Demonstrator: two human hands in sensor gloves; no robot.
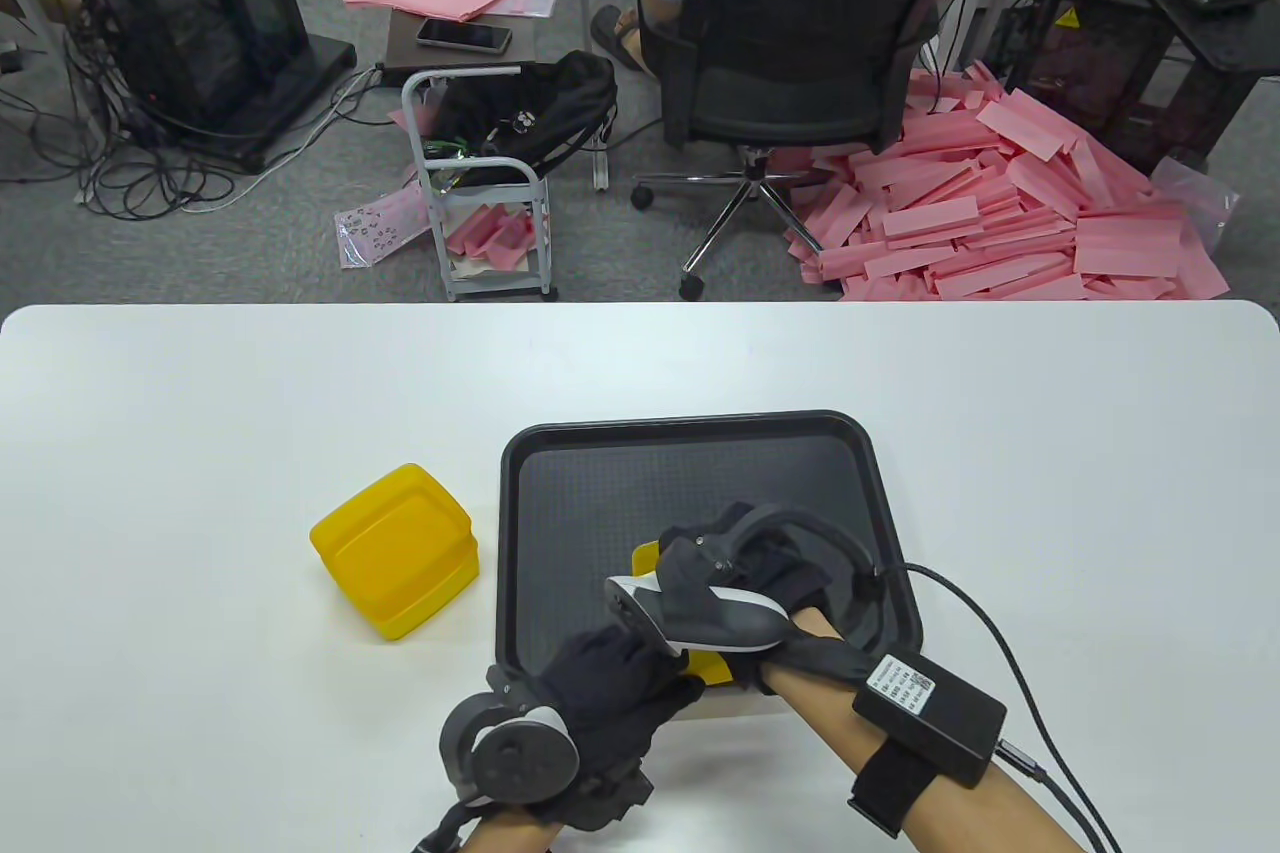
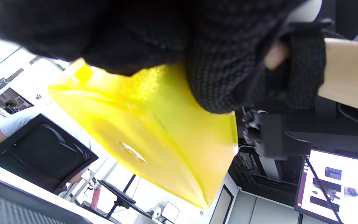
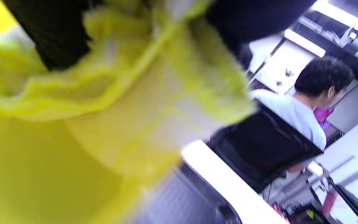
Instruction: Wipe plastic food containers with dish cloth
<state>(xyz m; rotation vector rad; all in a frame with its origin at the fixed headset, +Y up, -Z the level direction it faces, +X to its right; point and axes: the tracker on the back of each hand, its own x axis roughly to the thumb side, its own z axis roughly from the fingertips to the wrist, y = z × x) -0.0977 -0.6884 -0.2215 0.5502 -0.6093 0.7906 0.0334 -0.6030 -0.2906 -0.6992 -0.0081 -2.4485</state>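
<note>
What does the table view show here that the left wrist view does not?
Only the table view shows the yellow stacked containers standing on the white table left of the black tray, and the right hand over that tray. Only the left wrist view shows the held yellow container nearly whole, seen from below. Both show the left hand gripping that container, and the black office chair behind.
</note>
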